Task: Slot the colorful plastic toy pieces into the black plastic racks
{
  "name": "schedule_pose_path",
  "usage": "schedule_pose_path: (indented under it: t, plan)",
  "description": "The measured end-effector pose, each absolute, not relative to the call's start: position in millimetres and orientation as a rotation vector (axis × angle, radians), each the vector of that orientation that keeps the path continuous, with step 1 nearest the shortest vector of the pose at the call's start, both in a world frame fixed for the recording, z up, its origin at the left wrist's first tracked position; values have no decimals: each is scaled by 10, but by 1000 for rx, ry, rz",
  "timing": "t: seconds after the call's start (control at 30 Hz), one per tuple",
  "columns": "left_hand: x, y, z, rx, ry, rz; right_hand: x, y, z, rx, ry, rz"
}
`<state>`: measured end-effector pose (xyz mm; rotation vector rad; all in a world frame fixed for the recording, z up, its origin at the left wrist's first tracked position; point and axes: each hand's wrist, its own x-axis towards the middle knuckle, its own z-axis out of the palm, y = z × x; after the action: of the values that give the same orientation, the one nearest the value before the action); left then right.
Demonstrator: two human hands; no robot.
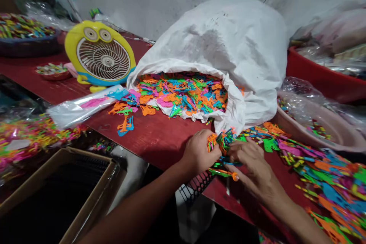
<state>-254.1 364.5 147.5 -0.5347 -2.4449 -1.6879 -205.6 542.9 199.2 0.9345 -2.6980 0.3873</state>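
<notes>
Near the table's front edge my left hand (pixel 201 150) is closed around a bunch of small, flat plastic pieces (pixel 225 139) in orange, green and blue. Just to its right, my right hand (pixel 251 162) has its fingers curled against the same bunch. An orange stick with a round end (pixel 235 176) pokes out below, between the hands. Under the left hand a black mesh strip (pixel 197 187) hangs at the table edge. Behind the hands lies a big white sack (pixel 217 42), its mouth open on many similar pieces (pixel 183 93).
On the red table (pixel 137 137) stands a yellow fan (pixel 107 61). Loose plastic pieces (pixel 328 179) spread at right, by a pink basin (pixel 343 126) and red tub (pixel 320 72). Clear plastic bags (pixel 82 108) lie left of the sack. A cardboard box (pixel 68 152) is lower left.
</notes>
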Motion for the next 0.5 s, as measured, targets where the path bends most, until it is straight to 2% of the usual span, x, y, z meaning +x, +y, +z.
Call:
schedule_pose_path:
  t: [0.27,0.5]
  plan:
    - [-2592,3603,1470,-643,-2449,-1633,-2027,5402,2017,886,-2706,421]
    - [-2600,3619,1432,-701,-2404,-1647,-2023,5465,1986,910,-2723,230]
